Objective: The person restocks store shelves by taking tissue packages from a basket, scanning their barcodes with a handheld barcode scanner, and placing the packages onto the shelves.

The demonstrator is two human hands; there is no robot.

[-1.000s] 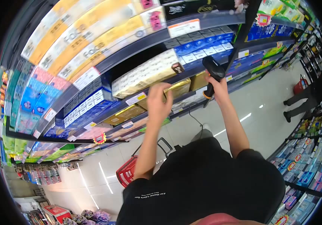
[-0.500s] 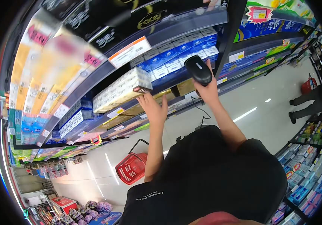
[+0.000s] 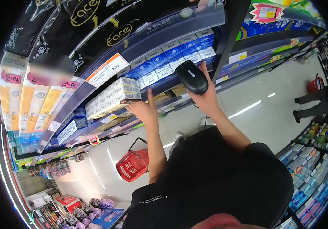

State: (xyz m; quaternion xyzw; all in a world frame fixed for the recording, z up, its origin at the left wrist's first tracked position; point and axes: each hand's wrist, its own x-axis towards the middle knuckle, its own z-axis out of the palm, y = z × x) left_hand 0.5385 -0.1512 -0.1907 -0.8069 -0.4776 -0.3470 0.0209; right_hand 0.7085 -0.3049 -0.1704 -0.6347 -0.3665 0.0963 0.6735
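My right hand (image 3: 204, 95) is wrapped round the handle of a black barcode scanner (image 3: 191, 77), whose head is raised before the shelf. A dark cable hangs below it. My left hand (image 3: 145, 110) has its fingers apart at the near end of a long white and cream tissue pack (image 3: 114, 97); whether it grips the pack is not clear, but the thumb and fingers are spread. Blue and white tissue packs (image 3: 157, 68) stand in rows just right of the cream pack. Above them a price label (image 3: 106, 70) with an orange edge reads 8.50.
A red shopping basket (image 3: 133, 165) stands on the floor at the lower left. Black Face tissue packs (image 3: 120, 35) fill the upper shelf. Far right, a person in dark clothes (image 3: 320, 100) stands near another red basket (image 3: 315, 84). More stocked shelves (image 3: 312, 164) line the lower right.
The view has shifted along the shelf. My left hand has come to the end of the cream pack with its fingers spread. The scanner has risen and moved left, closer to the blue packs.
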